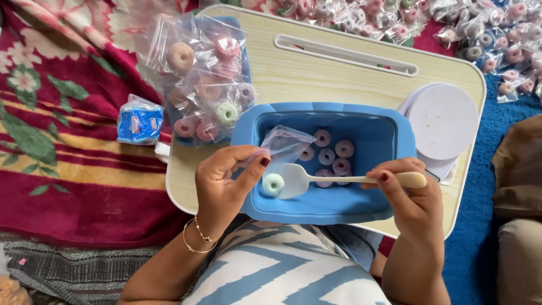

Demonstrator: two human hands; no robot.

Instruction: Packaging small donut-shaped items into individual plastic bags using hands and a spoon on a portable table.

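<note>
Evidently, a small clear plastic bag (pixel 284 144) is pinched at its mouth between thumb and fingers of the left hand (pixel 226 181), over the near left corner of a blue tub (pixel 389 135) set on a pale wooden lap tray (pixel 316 73). A white plastic spoon (pixel 299 179) is gripped by its handle in the closed fingers of the right hand (pixel 409 195), and a pale green ring sweet (pixel 273 183) is carried on its bowl just below the bag's opening. More ring sweets (pixel 330 158), pink and whitish, are left loose on the tub's floor. The ring is judged light, hard and likely to roll off the smooth spoon, so it is best kept level; the bag is thin, limp and slippery, best taken by its rim. Filled bags (pixel 203 85) are heaped at the tray's left, and white round lids (pixel 443 121) are stacked at its right.
</note>
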